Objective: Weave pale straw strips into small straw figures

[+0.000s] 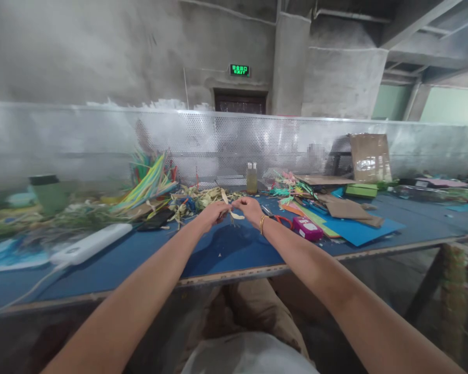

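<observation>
Above the blue table [234,254], both my hands meet at a pale strip like dried husk [224,196], one end pointing up and another curling down between them. My left hand [215,213] is closed, pinching the strip from the left. My right hand [249,209], a gold bracelet at its wrist, pinches it from the other side. Behind the hands lies a heap of similar pale dried pieces [208,196]. Scissors with red handles [285,221] lie right of my right hand, partly hidden by the wrist.
On the left are a white power strip [93,243], a green bottle [49,196] and a bundle of coloured strips [154,182]. A clear bottle [251,179] stands behind. To the right are a purple box [307,228], blue sheet [361,229] and cardboard [349,208].
</observation>
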A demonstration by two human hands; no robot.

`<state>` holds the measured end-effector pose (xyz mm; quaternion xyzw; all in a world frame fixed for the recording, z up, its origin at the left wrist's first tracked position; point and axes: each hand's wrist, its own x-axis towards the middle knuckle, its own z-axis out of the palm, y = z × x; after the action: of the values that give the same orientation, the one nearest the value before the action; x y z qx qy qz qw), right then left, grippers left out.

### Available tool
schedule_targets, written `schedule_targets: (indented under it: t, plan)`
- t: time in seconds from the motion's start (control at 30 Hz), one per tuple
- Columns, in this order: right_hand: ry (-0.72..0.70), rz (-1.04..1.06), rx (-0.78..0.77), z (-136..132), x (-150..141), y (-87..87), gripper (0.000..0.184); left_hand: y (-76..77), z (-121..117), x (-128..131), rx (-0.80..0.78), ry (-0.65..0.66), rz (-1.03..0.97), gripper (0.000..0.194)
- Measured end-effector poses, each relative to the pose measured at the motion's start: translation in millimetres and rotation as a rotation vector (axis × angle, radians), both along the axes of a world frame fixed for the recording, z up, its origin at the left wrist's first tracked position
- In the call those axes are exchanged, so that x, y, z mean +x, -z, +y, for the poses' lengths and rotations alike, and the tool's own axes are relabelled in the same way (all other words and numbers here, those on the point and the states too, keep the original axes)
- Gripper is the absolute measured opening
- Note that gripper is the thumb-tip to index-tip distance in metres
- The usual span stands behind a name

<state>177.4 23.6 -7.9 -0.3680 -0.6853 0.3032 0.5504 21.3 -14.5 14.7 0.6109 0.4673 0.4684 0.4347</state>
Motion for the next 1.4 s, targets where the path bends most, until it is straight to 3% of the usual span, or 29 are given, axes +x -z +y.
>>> schedule_targets:
  t: [0.2, 0.6, 0.9, 1.07, 1.4]
  plan:
    - [0.115, -0.043, 0.012, 1, -1, -2.5, 0.022, -2.1, -3, 5, 0.024, 0.006, -0.011, 0.018]
    - [0.13, -0.006, -0.007, 1, 2, -1.6, 0.021, 3.6, 2, 5, 0.077, -0.007, -0.024, 0.017]
    - [-0.041, 0.062, -0.14, 8, 2, 5.7, 0.018, 12.0, 16, -6, 0.028, 0.005, -0.212, 0.031]
    - [-0.122, -0.003, -0.042, 3, -4, 9.1, 0.023, 11.9, 17, -4, 0.02, 0.037, -0.31, 0.027]
    - [-0.113, 0.072, -0.093, 3, 0, 3.9, 0.026, 6.1, 12, -6, 0.09, -0.034, -0.067, 0.027]
